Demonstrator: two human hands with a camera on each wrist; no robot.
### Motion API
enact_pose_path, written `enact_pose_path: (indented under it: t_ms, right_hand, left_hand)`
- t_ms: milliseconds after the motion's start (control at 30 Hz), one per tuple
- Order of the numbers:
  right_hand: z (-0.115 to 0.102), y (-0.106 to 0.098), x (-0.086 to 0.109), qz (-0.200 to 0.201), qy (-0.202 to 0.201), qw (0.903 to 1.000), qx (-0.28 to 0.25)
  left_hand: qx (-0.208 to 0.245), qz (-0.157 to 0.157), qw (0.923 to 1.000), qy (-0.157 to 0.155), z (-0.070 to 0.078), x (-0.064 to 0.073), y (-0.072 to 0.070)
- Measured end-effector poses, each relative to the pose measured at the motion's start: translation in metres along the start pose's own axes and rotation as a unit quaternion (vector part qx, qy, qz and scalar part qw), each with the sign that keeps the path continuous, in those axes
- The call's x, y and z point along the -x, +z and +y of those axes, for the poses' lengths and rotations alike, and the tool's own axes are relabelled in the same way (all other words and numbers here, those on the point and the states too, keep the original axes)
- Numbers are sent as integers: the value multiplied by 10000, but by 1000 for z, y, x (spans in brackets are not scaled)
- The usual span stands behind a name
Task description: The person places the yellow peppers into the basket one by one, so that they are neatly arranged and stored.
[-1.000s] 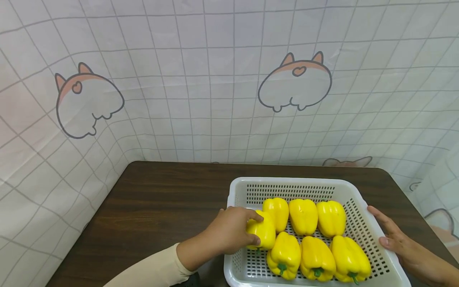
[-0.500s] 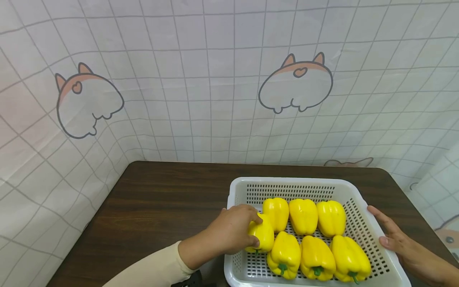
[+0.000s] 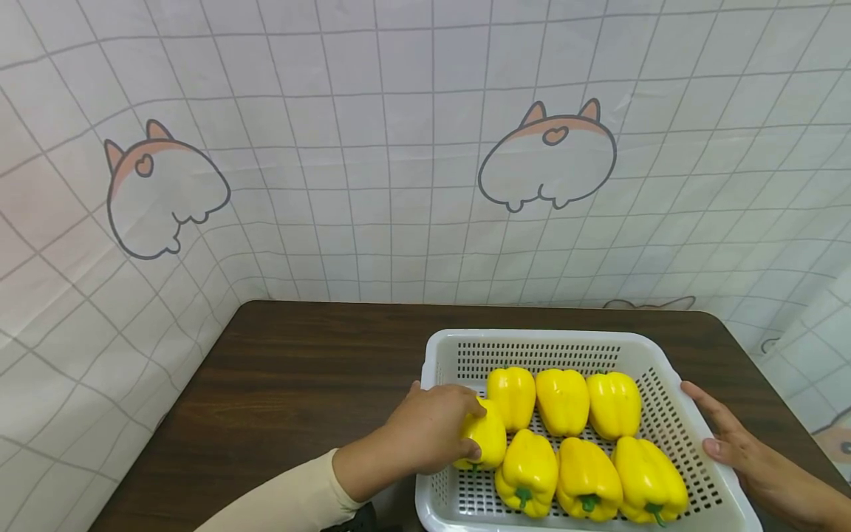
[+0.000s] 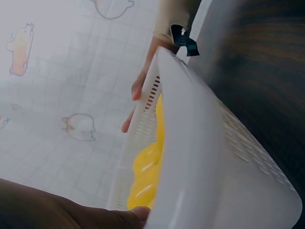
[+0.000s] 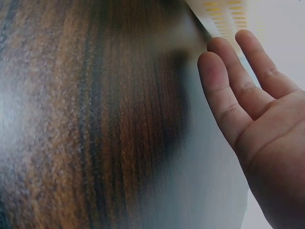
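A white perforated plastic basket holds several yellow bell peppers. At its left end my left hand grips a yellow bell pepper, thumb toward the front and fingers over its far side. Three peppers stand in the back row. Three more lie in front with green stems facing me. My right hand touches the basket's right rim. In the right wrist view its fingers are nearly straight beside the basket wall. The left wrist view shows the basket side close up, hiding most of the gripped pepper.
The basket stands on the right part of a dark wood-grain table. A white gridded curtain with cartoon animal prints hangs behind and around it. A dark strap is worn on the right wrist.
My left hand has shifted the gripped pepper slightly toward the front inside the basket, turning it a little. My right hand stays at the right rim.
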State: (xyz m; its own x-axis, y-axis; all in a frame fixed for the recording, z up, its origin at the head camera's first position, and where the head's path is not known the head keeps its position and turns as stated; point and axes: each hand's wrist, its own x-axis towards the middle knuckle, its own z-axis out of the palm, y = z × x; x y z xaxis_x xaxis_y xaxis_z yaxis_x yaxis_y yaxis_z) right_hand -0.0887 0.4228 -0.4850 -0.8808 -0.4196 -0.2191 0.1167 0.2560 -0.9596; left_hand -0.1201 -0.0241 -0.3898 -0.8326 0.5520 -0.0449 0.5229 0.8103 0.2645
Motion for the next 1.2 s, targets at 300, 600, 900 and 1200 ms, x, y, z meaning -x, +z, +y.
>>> enact_pose_path:
  t_ms: [300,600,900,1200]
  right_hand:
    - [4,-2,0,-60,5,9999,-142]
    - [4,-4,1,-211,53,9993,-293]
    - [5,-4,3,-130,223,9990,-361]
    - [7,-4,2,-182,45,9990,-409]
  left_hand:
    - [-227,34,9997,45,0,-2,7]
    - [-266,24,9996,19,3,-1,7]
    - [-150,-32,9999,1,3,1,6]
    - [359,0,9993,-109,-5,3,4]
